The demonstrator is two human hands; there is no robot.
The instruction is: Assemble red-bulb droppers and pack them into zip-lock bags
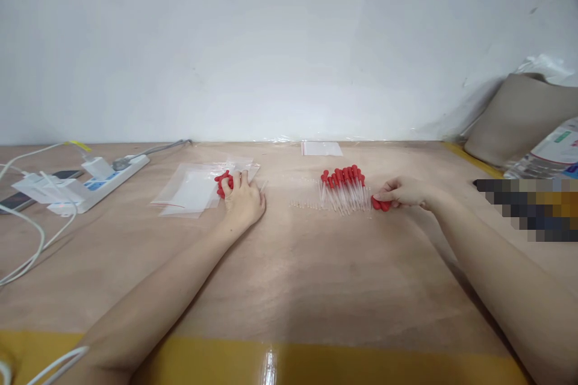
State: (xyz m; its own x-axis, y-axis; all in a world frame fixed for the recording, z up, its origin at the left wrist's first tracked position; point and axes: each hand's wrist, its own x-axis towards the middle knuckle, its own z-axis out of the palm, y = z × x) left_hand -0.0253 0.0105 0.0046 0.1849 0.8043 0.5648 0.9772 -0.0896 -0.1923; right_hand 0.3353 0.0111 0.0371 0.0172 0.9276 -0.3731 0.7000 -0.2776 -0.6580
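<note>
My left hand (246,197) rests on the table with its fingers curled down over a small cluster of red rubber bulbs (223,178). A thin clear piece shows beside that hand; what it belongs to is unclear. Under and beside the bulbs lie clear zip bags (187,187). Between thumb and fingers, my right hand (404,192) pinches a few red rubber bulbs (380,204). Just left of it, a row of clear droppers with red bulbs (344,186) lies side by side, bulbs toward the wall. More clear thin tubes (304,194) spread left of this row.
A white power strip (103,186) with chargers, white cables and dark phones (15,201) occupies the left. Near the wall sits a small white bag (321,148). At right are a grey-brown bag (519,120), a plastic bottle (553,150) and a pixelated patch. Yellow tape (226,361) lines the front edge.
</note>
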